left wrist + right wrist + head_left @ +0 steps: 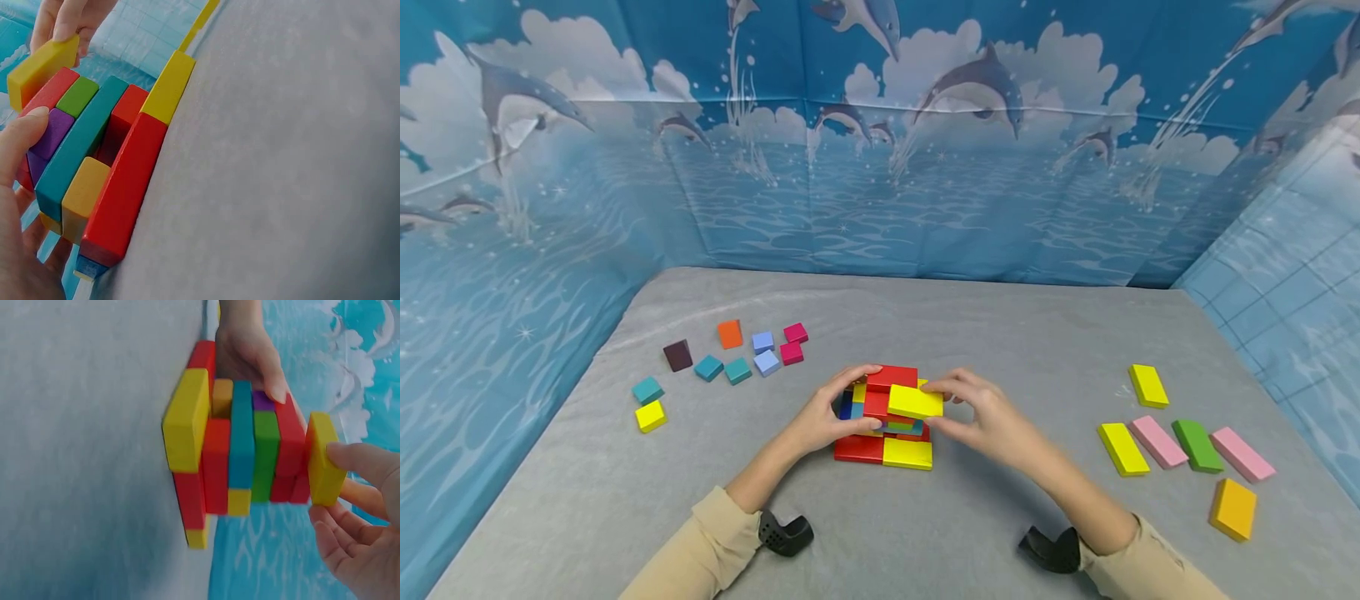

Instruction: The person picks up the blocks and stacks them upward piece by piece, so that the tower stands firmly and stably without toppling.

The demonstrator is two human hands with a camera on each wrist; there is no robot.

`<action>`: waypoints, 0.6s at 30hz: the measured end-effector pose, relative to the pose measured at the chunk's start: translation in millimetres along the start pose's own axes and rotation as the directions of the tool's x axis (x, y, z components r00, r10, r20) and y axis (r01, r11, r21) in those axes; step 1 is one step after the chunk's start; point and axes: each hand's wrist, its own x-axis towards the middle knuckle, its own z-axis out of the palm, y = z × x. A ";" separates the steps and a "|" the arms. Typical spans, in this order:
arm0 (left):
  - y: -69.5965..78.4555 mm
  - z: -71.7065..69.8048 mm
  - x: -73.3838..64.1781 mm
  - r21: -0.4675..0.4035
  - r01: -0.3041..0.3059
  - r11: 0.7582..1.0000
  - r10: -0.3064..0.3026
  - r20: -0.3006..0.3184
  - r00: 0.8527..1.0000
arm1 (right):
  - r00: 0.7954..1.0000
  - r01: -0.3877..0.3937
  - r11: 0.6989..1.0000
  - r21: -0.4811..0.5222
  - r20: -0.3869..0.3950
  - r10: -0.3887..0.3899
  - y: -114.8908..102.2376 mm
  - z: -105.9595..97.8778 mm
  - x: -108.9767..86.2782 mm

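A tower of coloured wooden blocks (859, 450) stands on the grey cloth, built in layers of red, yellow, green, teal, purple and orange pieces. My left hand (822, 415) grips its upper left side, thumb (32, 128) on the near face and fingers round the back. Between the thumb and fingers of my right hand (985, 414) is a yellow block (915, 402), pinched by its right end. This block overlaps the top layer in the head view; in the right wrist view it lies right against the red top blocks (290, 437). A red block (892, 377) sits at the top back.
Several small blocks, among them an orange one (729, 334) and a dark brown one (677, 356), lie scattered to the left. On the right are longer blocks: yellow, pink, a green one (1197, 446) and an orange-yellow one (1233, 509). A dolphin-print curtain (880, 200) rises behind the table.
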 end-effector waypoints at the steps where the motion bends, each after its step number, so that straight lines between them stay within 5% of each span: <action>1: 0.1 0.0 0.1 0.002 0.002 1.000 -0.002 0.001 1.000 | 1.000 0.009 1.000 -0.005 -0.005 -0.009 -1.3 2.7 1.2; 18: -2.9 -0.2 0.2 -0.019 -0.046 0.999 0.046 0.000 0.999 | 0.986 0.110 0.990 -0.085 -0.117 -0.120 -3.7 24.1 13.5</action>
